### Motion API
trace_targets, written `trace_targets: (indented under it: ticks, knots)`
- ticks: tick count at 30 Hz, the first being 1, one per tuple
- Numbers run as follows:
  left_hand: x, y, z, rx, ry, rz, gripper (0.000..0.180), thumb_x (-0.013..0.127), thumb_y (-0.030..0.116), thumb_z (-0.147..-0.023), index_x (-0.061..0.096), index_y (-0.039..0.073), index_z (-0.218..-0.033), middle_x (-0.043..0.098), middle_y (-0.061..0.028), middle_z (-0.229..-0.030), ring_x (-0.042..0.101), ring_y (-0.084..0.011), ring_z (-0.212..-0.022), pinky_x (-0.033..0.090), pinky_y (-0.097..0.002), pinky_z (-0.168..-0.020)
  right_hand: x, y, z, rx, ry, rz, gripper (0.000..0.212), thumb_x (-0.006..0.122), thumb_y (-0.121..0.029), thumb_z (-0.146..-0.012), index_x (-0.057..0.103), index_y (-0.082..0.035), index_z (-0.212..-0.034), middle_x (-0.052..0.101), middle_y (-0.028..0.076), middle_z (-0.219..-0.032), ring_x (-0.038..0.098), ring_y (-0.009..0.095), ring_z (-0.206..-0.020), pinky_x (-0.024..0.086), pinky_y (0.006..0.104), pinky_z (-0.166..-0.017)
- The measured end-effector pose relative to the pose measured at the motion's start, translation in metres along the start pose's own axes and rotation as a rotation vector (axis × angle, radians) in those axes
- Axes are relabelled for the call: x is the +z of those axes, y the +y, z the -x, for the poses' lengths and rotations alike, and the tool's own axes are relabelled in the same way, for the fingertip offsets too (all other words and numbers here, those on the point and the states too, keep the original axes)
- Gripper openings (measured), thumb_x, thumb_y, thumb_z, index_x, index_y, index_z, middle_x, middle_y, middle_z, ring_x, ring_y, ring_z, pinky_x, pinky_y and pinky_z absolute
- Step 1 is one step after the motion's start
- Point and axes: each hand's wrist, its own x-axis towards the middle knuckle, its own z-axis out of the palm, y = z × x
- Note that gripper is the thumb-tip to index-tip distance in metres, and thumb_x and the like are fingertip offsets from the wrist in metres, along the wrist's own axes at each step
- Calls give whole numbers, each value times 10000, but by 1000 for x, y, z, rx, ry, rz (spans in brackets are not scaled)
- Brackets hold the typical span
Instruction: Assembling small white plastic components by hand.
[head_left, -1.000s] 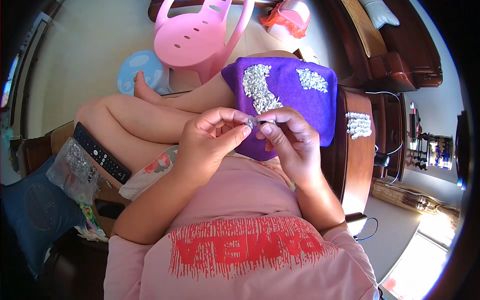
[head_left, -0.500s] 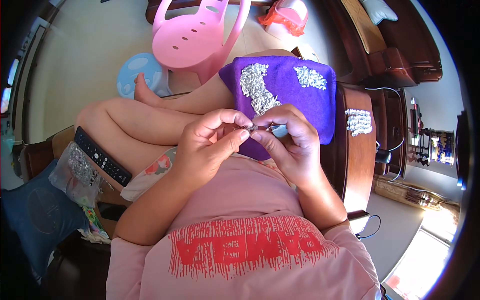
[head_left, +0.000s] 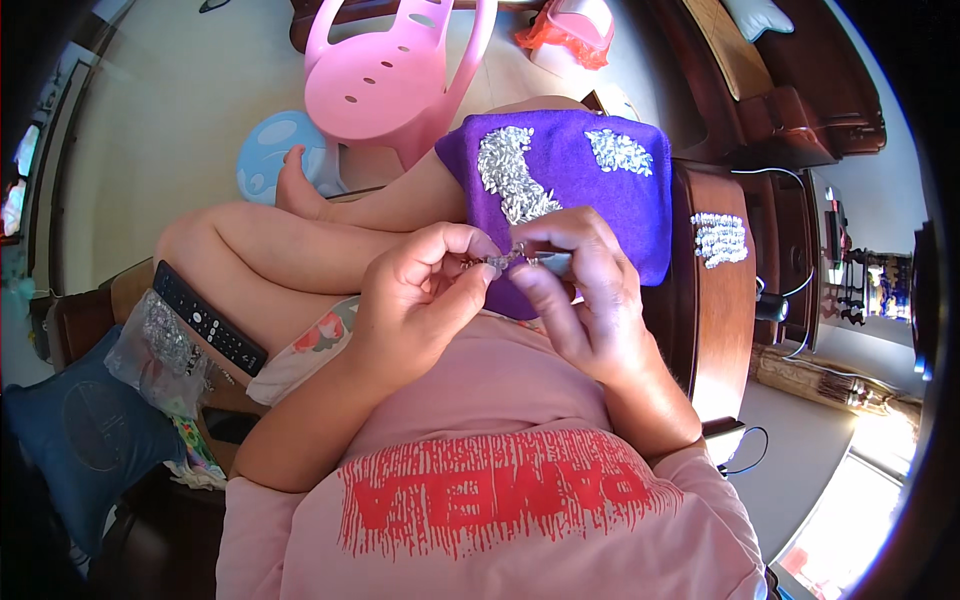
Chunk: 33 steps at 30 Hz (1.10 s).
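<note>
Overhead, the person sat with bare legs stretched leftward, a purple cloth (head_left: 590, 190) draped over one knee and reaching to the edge of a dark wooden surface (head_left: 715, 330) at the right. Two patches of small silvery pieces (head_left: 510, 180) lay on the cloth, one long and one smaller toward its far corner, and a third cluster (head_left: 718, 238) rested on the wood just beside it. A pink plastic chair (head_left: 390, 70) stood on the floor beyond the legs, with a pale blue round stool near a foot. A blue cushion (head_left: 70, 440) lay at the lower left, touching a clear bag of silvery bits (head_left: 160, 345), and a black remote control (head_left: 208, 318) sat just beside that bag.

Both hands met above the near edge of the cloth. The left hand (head_left: 420, 300) had its grip closed, thumb and forefinger pinching one end of a tiny silvery piece (head_left: 503, 260). The right hand (head_left: 590, 300) pinched the other end likewise, fingers curled, thumb pressed up beneath. That piece was held between the fingertips, just over the cloth's lower edge.
</note>
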Motion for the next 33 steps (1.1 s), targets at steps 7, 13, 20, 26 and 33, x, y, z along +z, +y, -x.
trace_targets:
  ticks: [7, 13, 20, 26, 33]
  knots:
    - [2, -2, 1, 233, 94, -342, 185, 614, -93, -886, 605, -23, -1057, 641, -39, -937, 578, -28, -767, 457, -187, -621, -9, -1, 0, -19, -31, 77, 209, 701, 2, -866, 597, 23, -1046, 648, 139, -882, 662, 304, -729, 534, 371, -619]
    - [6, 12, -2, 471, 200, -739, 229, 717, -73, -763, 635, 16, -957, 638, -69, -776, 565, -109, -546, 449, -258, -497, -6, -11, 0, 29, -130, 316, 218, 749, -157, -853, 587, -38, -940, 624, 104, -782, 649, 294, -648, 518, 386, -551]
    - [7, 13, -1, 590, 225, -838, 247, 732, -58, -725, 628, 36, -928, 626, -62, -746, 536, -158, -493, 432, -306, -468, -2, -8, -2, -34, -175, 429, 238, 748, -210, -836, 595, -55, -932, 578, 80, -741, 631, 265, -622, 504, 370, -529]
    - [7, 12, -1, 574, 213, -840, 241, 732, -45, -726, 617, 34, -922, 627, -77, -751, 565, -221, -540, 447, -344, -483, -4, -9, -5, -51, -203, 466, 243, 758, -218, -817, 605, -60, -919, 566, 74, -740, 631, 258, -621, 506, 363, -529]
    - [7, 13, 1, 509, 201, -865, 225, 724, -35, -735, 613, 31, -920, 637, -89, -767, 596, -255, -581, 469, -364, -504, -4, -3, -4, -63, -251, 467, 228, 752, -214, -812, 598, -71, -902, 560, 80, -728, 614, 265, -602, 493, 375, -509]
